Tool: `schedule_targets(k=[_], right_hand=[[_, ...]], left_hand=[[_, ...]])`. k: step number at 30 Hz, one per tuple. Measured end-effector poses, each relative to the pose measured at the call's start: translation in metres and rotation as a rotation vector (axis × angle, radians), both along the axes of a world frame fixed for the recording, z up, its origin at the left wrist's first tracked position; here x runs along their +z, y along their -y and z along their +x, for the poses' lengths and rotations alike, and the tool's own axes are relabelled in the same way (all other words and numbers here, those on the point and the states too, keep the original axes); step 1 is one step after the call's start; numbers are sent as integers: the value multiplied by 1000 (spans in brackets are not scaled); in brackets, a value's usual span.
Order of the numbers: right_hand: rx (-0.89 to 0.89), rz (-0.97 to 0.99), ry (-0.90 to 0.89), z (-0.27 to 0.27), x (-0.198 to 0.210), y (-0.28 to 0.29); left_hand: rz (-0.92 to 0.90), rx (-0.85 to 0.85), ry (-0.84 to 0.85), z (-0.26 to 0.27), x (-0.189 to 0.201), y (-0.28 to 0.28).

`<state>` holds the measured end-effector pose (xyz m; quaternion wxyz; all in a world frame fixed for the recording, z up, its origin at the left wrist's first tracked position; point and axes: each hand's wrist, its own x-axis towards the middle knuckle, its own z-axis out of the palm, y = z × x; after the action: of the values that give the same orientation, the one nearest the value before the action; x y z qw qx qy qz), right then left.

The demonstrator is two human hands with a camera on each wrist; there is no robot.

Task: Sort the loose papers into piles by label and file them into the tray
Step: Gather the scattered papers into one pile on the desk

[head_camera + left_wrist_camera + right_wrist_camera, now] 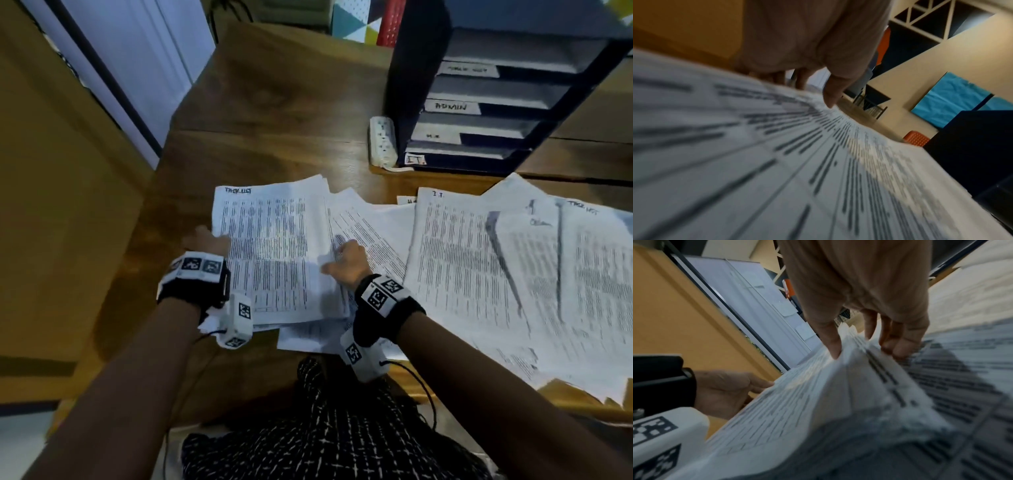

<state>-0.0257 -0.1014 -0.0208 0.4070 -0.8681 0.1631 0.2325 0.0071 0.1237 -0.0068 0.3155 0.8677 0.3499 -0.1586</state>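
Both hands sit on one stack of papers point(274, 253) in the head view: the left hand point(207, 240) at its left edge, the right hand point(344, 262) at its right edge, thumb on top. How the fingers lie is hard to read from up there. Right of the right hand more loose sheets point(507, 267) fan across the desk point(274, 113), one headed "I.T.". Beyond them, well ahead of both hands, stands the dark tray point(479, 102) with labelled shelves, a white power strip point(382, 142) just beside its left foot.

From the left wrist, the left hand point(807, 53) hangs over the stack point(777, 162), its thumb point(831, 95) straight and touching the top sheet. The other fingers drop behind the paper's edge, so whether they curl under it cannot be told.

Only the right wrist view makes the grip plain. There the right hand point(869, 296) pinches the stack point(818, 402), thumb point(831, 340) pressed on top and the other fingers point(900, 344) curled against the raised edge, which bows up between them. To its left, across the stack, the left hand point(723, 391) shows with straight fingers laid along the far edge.
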Motion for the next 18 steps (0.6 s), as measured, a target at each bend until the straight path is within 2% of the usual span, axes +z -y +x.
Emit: schedule_targets(k=[3,7,10,12,15,16,18], right_hand=[[-63,80,-1,-1,2,-13],[-56,149,-22,3,8,-17],[-67,192,139,8,18,-4],[-111,205,287,10,30,16],[-157,298,384,12,59,55],[-182,323,397,12,66,71],[-234,351,423,11,73,102]], left_hand=[[-79,42,-76,-8,-6,10],[-215,49,-18,-10,-8,16],[-332,139,124,-9,-11,19],[-371,143,211,-8,-13,28],[-464,147,265,-8,-12,53],[-441,142,241,-7,-15,60],[-246,109,118,-9,-20,76]])
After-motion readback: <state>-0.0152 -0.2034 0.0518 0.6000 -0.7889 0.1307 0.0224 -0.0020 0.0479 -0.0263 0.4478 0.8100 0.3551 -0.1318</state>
